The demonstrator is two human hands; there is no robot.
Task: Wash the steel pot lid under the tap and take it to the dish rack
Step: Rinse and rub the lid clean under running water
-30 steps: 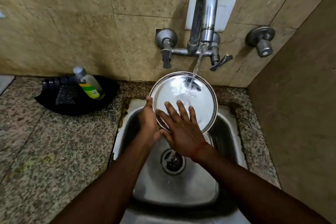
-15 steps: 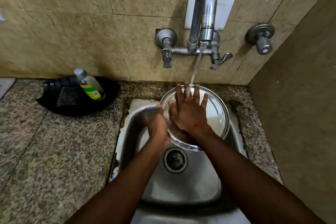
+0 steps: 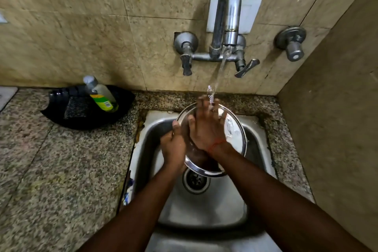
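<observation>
So the steel pot lid (image 3: 235,129) is up over the steel sink (image 3: 204,206), tilted with its inner face toward the camera, sitting right under the tap (image 3: 227,16) with the water stream (image 3: 222,65) running down onto it. The left hand (image 3: 173,145) is clamped on the lid's left rim, thumb up over the edge, fingers tucked behind where I can't see them. The right hand (image 3: 206,127) is laid flat on the lid's face with fingers spread, fingertips up near the top rim where the water lands; they're a bit blurred. There's a thin red thread (image 3: 216,145) round that wrist. The sink drain (image 3: 195,180) is just below the lid's lower edge. Off to the left on the granite counter (image 3: 51,170) there's a black tray (image 3: 86,108) holding a dish soap bottle (image 3: 101,94) leaning back and a dark scrub pad (image 3: 76,108). On the tiled wall, a separate valve knob (image 3: 291,42) sits right of the tap, well clear of the hands. Both forearms cover a good part of the basin.
</observation>
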